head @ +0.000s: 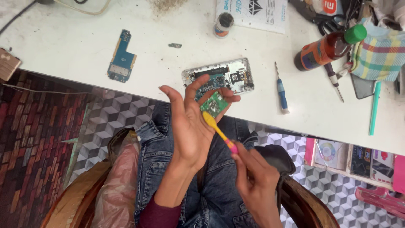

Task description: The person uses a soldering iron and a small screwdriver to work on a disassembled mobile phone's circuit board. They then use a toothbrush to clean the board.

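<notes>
From the head camera, the left hand (192, 126) is raised palm-up over the lap, fingertips pinching a small green board (214, 104) just at the table (63, 46) edge. The right hand (255, 177) is closed around a yellow-and-pink brush (219, 133), its tip touching the board. Behind lies an opened phone (230, 76); a blue screwdriver (282, 90) and a blue board (122, 61) rest nearby.

Glossy plastic toothbrush (219, 131), matt green circuit board (214, 104) — shiny metal phone frame (219, 77) (smooth white tabletop (76, 46), approx. matt).
</notes>
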